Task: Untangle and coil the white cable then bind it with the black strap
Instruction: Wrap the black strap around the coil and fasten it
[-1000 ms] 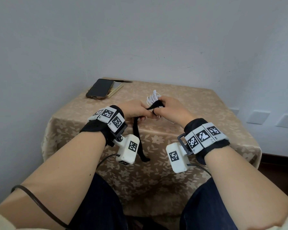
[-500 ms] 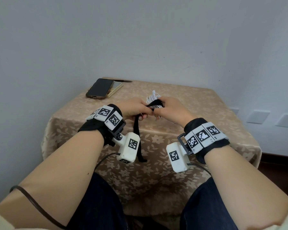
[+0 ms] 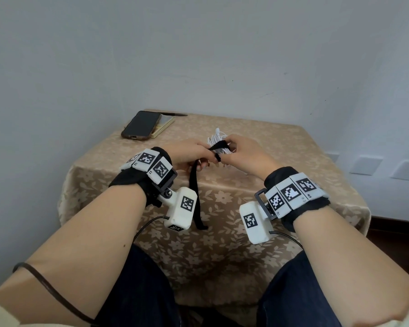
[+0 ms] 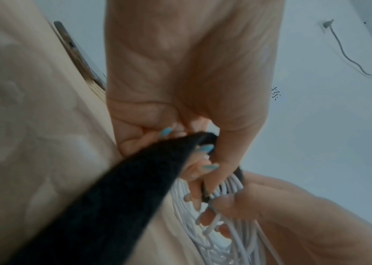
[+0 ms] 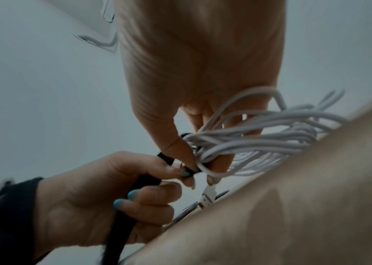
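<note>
Floral-cloth table (image 3: 281, 147) w/ phone (image 3: 141, 125) at 11 o'clock. I've got the white cable (image 3: 219, 140) coiled, pinched in my right hand (image 3: 244, 154) above table centre. Left hand (image 3: 187, 154) grips the black strap (image 3: 195, 194), tail hanging toward 6. I'd keep tension, wrap snug round the coil's waist, don't let loops splay.

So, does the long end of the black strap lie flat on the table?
No, the black strap hangs from the left hand over the table's front edge.

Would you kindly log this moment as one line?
left hand: grips black fabric strap | right hand: holds coiled white cable | binding unfinished
</note>
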